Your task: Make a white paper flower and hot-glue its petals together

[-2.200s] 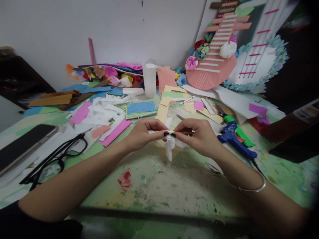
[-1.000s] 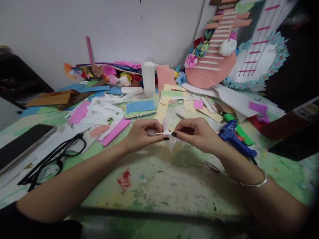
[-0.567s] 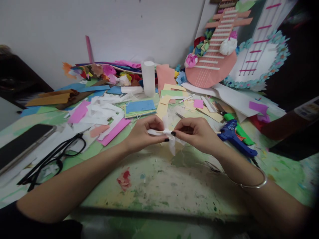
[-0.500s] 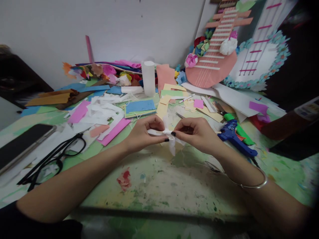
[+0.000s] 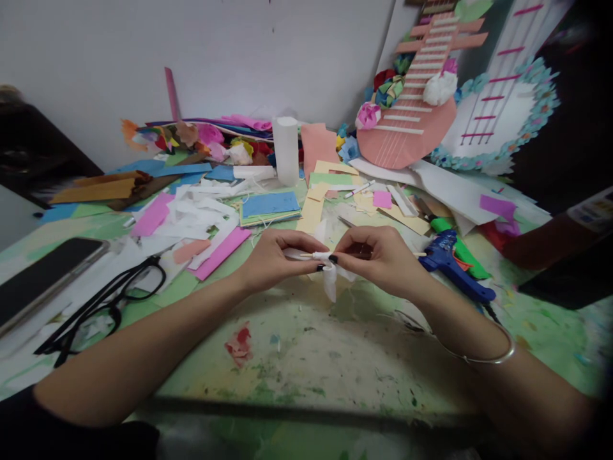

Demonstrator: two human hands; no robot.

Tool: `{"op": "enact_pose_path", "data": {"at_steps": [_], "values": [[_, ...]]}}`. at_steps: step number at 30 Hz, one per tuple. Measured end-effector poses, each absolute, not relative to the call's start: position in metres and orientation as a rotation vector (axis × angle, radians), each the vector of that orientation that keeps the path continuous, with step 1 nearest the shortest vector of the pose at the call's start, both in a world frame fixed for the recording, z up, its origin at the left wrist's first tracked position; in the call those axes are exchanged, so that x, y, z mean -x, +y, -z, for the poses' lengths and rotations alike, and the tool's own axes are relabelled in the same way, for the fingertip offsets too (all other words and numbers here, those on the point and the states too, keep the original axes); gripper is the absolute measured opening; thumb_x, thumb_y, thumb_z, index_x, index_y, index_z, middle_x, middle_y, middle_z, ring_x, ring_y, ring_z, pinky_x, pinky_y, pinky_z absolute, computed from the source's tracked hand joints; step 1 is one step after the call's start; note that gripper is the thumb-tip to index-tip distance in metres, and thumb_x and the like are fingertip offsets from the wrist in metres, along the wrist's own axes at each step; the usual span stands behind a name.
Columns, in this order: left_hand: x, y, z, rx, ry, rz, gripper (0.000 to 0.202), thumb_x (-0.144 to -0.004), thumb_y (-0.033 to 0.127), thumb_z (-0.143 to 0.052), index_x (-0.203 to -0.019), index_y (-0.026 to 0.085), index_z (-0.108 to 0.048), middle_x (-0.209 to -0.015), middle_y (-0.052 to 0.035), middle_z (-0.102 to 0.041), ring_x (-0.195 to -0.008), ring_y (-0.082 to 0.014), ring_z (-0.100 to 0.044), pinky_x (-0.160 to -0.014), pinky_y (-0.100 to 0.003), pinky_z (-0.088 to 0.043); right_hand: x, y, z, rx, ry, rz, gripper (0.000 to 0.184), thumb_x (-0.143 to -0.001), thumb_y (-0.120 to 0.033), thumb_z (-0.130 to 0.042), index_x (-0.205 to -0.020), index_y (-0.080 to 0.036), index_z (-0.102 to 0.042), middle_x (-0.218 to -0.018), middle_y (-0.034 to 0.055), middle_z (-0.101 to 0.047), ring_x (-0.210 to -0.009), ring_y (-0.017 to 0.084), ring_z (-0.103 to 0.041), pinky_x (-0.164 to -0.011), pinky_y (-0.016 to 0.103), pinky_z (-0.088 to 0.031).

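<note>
Over the middle of the table, both hands meet at a thin wooden stick (image 5: pixel 307 255) with a strip of white crepe paper (image 5: pixel 329 289) bunched around it. My left hand (image 5: pixel 271 260) is closed, thumb and fingers pinching the white paper. Closed too, my right hand (image 5: pixel 385 259) pinches the stick beside the bunched paper, and the stick's far end pokes out to the right behind that hand. Loose paper hangs below the fingertips. Part of the wrapping is hidden by the fingers.
A blue glue gun (image 5: pixel 450 262) lies to the right. Black glasses (image 5: pixel 112 306) and a phone (image 5: pixel 48 281) are at left. Behind are stacked blue paper (image 5: pixel 269 203), white scraps (image 5: pixel 196 207), a white roll (image 5: pixel 286 153) and a pink paper lute (image 5: pixel 407 131).
My left fingers have shifted slightly right and closed over the paper at the stick. The paper piece sticking up behind the fingers sits lower. My right hand looks almost unmoved.
</note>
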State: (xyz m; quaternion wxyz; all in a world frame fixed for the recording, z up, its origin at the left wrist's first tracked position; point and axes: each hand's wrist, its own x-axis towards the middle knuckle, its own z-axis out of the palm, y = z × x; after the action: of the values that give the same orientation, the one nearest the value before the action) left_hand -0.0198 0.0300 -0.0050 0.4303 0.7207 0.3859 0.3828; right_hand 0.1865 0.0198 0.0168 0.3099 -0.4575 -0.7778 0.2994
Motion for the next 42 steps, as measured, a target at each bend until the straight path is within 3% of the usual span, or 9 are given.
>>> {"op": "enact_pose_path", "data": {"at_steps": [24,28,33,38,42], "values": [[0.017,0.031,0.007,-1.633,0.962,-1.016,0.017,-0.063,0.024,-0.079,-0.078,0.017,-0.075,-0.074,-0.0041,-0.073,-0.064,-0.0139,-0.065,-0.057,-0.023,-0.050,-0.183,0.016,-0.017,1.189,-2.072,-0.677,0.011,-0.076,-0.025,-0.063,-0.073,-0.016,-0.068,-0.066,0.0013,-0.064,-0.058,0.009,-0.049,-0.054,0.023,-0.034],[0.017,0.030,0.006,-1.674,0.949,-1.029,0.027,-0.064,0.028,-0.080,-0.087,0.017,-0.072,-0.084,-0.0049,-0.073,-0.074,-0.0160,-0.068,-0.061,-0.023,-0.053,-0.185,0.018,-0.014,1.200,-1.991,-0.790,0.015,-0.078,-0.028,-0.062,-0.074,-0.015,-0.067,-0.067,0.0021,-0.064,-0.059,0.010,-0.051,-0.056,0.024,-0.036],[0.017,0.029,0.005,-1.678,0.902,-1.065,0.049,-0.064,0.023,-0.080,-0.106,0.018,-0.056,-0.091,-0.0053,-0.071,-0.085,-0.0176,-0.069,-0.067,-0.023,-0.056,-0.186,0.023,-0.013,1.201,-1.907,-0.865,0.017,-0.077,-0.030,-0.062,-0.073,-0.014,-0.067,-0.067,0.0030,-0.063,-0.060,0.011,-0.051,-0.055,0.024,-0.036],[0.017,0.029,0.010,-1.974,0.991,-1.203,0.025,-0.069,0.028,-0.076,-0.085,0.015,-0.062,-0.082,-0.0056,-0.071,-0.074,-0.0153,-0.067,-0.062,-0.023,-0.052,-0.186,0.025,-0.013,1.197,-1.854,-0.911,0.015,-0.075,-0.029,-0.063,-0.072,-0.014,-0.066,-0.066,0.0024,-0.062,-0.059,0.010,-0.048,-0.053,0.024,-0.035],[0.018,0.030,0.012,-2.134,1.002,-1.263,0.015,-0.074,0.026,-0.072,-0.085,0.016,-0.071,-0.085,-0.0063,-0.075,-0.077,-0.0160,-0.068,-0.071,-0.025,-0.054,-0.187,0.027,-0.011,1.178,-1.813,-0.965,0.017,-0.075,-0.031,-0.063,-0.072,-0.014,-0.065,-0.065,0.0019,-0.060,-0.058,0.010,-0.048,-0.053,0.024,-0.035]]}}
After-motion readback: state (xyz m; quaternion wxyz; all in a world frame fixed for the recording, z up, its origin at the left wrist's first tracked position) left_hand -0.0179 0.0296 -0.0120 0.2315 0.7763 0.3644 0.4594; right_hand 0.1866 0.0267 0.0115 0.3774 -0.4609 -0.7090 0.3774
